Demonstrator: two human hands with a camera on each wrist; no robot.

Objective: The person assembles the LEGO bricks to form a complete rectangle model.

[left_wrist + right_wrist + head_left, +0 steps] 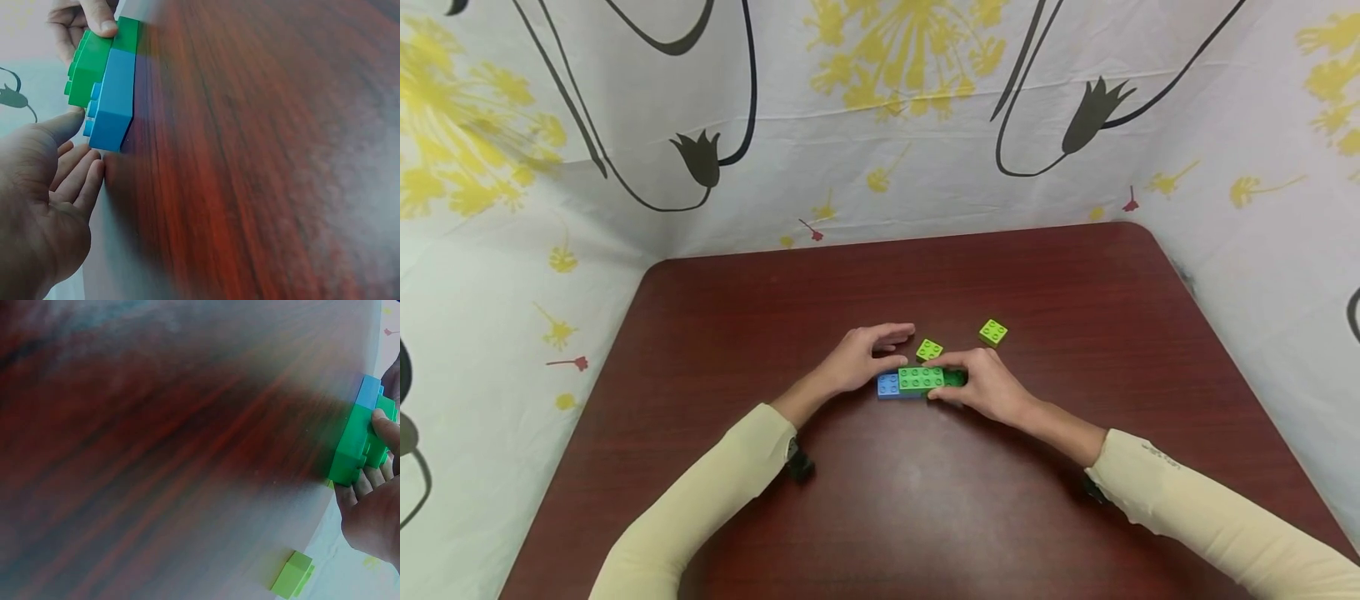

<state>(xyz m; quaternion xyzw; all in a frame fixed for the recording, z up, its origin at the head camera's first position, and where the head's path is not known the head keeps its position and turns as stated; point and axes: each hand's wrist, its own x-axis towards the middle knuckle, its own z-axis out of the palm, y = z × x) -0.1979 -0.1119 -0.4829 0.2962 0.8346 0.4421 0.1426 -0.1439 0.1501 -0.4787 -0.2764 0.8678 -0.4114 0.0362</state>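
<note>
A light green building brick (pixel 921 379) lies across the tops of a blue brick (pixel 887 386) and a dark green brick (pixel 954 378), which stand end to end on the table. My right hand (pixel 994 386) pinches the light green brick near its right end, thumb on the near side and fingers on the far side. The left hand (pixel 867 357) hovers at the blue brick's left end, fingers loosely extended and holding nothing. In the left wrist view, the left thumb (pixel 62 125) is right at the end of the upper brick (pixel 90 69).
Just behind the stack lies a small lime-green square brick (pixel 928 350). Another lime-green square brick (pixel 993 332) sits farther back to the right. The dark red-brown table (pixel 880 500) meets a white patterned cloth (pixel 880 183) at the back and sides.
</note>
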